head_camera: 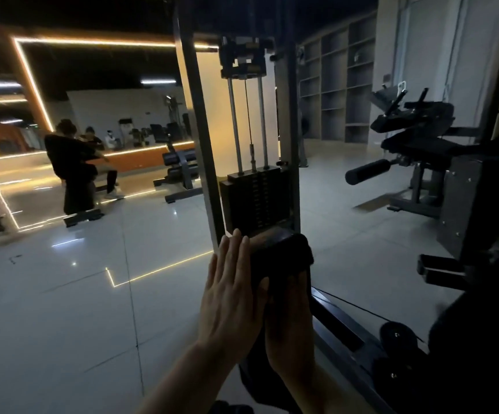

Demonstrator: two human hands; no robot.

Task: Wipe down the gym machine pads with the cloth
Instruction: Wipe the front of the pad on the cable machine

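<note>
- I see my left hand (232,289) flat, fingers straight and side by side, pressed on the left side of a tall dark pad (267,249).
- My right hand (288,321) is on the other side of that pad. Its fingers reach up under a dark cloth (294,252), so I cannot tell if they are curled or straight.
- The two hands sit close together with the pad between them.
- The cloth looks soft and bunchy. It is draped over the pad's rounded top, at about 1 o'clock from my left hand.
- The pad looks smooth and a bit shiny on top.
- Straight past the pad, at 12 o'clock, stands a block of flat black weight plates (254,198) with thin shiny metal rods (234,127) going up from it.
- A thick gray metal post (200,138) leans beside it.
- At 2 o'clock is another machine with a round foam roller (368,171).
- The floor (107,294) is made of big glossy square tiles.
- At 10 o'clock a person in dark clothes (75,165) stands by a wall with glowing orange light strips (92,41).
</note>
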